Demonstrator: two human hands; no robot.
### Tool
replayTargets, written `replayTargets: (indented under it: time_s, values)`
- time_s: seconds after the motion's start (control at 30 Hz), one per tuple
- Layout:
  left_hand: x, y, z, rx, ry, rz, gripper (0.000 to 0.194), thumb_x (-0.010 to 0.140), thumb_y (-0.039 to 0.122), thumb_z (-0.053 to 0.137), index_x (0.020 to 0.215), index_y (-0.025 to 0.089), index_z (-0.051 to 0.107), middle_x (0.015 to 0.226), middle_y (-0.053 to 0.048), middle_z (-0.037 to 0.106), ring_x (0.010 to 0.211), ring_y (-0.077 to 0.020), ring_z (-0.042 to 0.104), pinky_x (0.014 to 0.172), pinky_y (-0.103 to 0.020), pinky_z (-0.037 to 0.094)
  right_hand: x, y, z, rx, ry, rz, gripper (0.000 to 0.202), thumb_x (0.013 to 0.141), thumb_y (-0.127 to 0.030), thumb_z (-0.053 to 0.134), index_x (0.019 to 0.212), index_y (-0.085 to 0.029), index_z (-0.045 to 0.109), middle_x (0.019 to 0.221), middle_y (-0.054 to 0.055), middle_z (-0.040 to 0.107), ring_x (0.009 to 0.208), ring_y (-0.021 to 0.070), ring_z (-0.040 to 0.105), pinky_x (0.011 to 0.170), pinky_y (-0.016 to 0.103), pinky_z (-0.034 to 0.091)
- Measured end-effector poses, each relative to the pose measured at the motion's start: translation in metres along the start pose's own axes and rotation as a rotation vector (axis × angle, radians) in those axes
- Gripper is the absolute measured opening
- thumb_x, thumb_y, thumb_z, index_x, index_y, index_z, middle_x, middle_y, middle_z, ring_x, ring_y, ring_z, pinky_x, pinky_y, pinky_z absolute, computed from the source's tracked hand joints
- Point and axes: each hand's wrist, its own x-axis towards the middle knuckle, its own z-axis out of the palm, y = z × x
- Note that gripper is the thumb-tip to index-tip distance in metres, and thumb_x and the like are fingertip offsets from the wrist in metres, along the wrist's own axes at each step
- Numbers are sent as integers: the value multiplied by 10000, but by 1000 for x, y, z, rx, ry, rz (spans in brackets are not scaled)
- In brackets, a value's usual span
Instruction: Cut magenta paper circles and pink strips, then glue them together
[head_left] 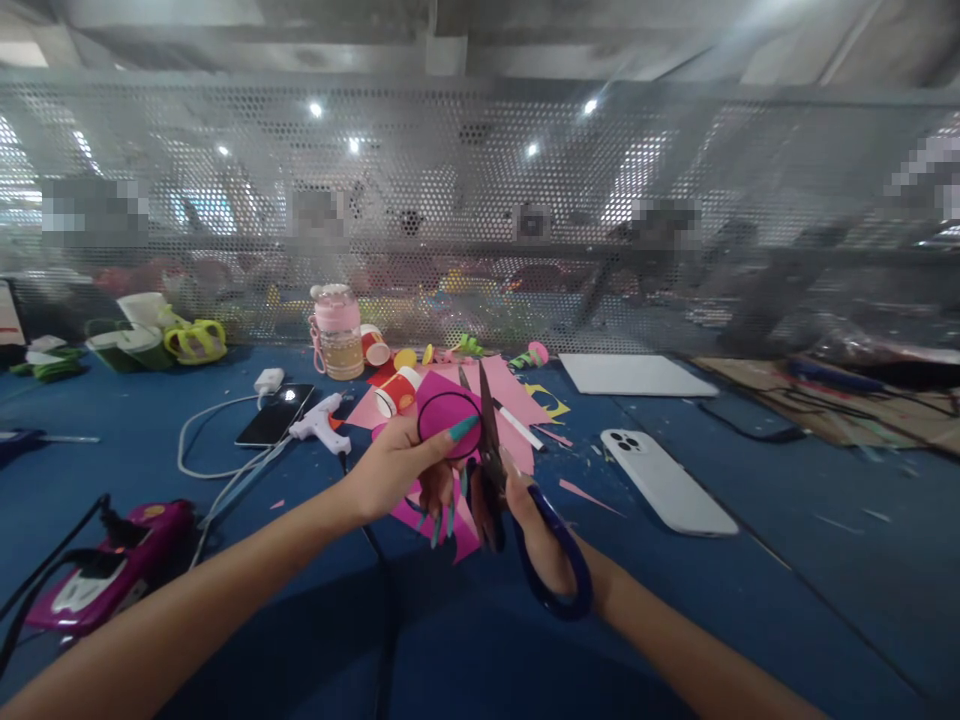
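Observation:
My left hand [401, 460] pinches a sheet of magenta paper [442, 392] with a black circle drawn on it, the thumb lying over the circle. In my right hand [536, 525] is a pair of dark blue-handled scissors [491, 435]. Their blades stand apart and point up, close by the right edge of the drawn circle. A strip of the magenta paper hangs below the hands. Behind them lie pink paper [517, 400], a white marker [517, 425] and a red and white paper cup [397, 390].
At left are a white glue gun [322, 425], a black phone [276, 415] with a cable, and a magenta power strip [116, 570]. A pink-lidded bottle [337, 335] stands behind. At right lie a white phone [670, 482] and a white board [637, 375]. A perforated metal screen [480, 210] closes the back.

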Motion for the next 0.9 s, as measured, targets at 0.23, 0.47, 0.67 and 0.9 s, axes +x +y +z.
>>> replayTargets:
  time_s: [0.23, 0.47, 0.67, 0.9]
  values:
    - [0, 2, 1, -1, 34, 1, 411, 663, 501, 684, 573, 125, 544, 357, 3, 571, 266, -83, 497, 294, -155, 386, 2, -11, -1, 51, -89, -3, 527, 844, -688, 273, 662, -231, 462, 523, -26, 489, 502, 149, 522, 533, 277, 457]
    - [-1, 3, 1, 65, 18, -2, 435, 726, 503, 630, 540, 115, 558, 348, -4, 556, 268, -75, 485, 301, -152, 373, 4, -22, -5, 32, -126, 53, 545, 817, -726, 242, 646, -241, 423, 510, -25, 441, 484, 154, 483, 516, 297, 430]
    - [-1, 2, 1, 94, 25, -2, 438, 756, 491, 604, 530, 121, 548, 348, -6, 548, 276, -77, 480, 297, -160, 356, 3, -22, -5, -44, -118, 52, 578, 773, -777, 227, 641, -249, 424, 497, -20, 448, 466, 155, 467, 478, 300, 431]
    - [-2, 1, 1, 86, 23, 1, 438, 742, 502, 614, 542, 117, 551, 356, 0, 547, 279, -78, 486, 309, -165, 373, 3, -19, -3, 49, -116, 45, 559, 789, -756, 257, 627, -246, 421, 490, -29, 452, 457, 147, 478, 470, 284, 439]
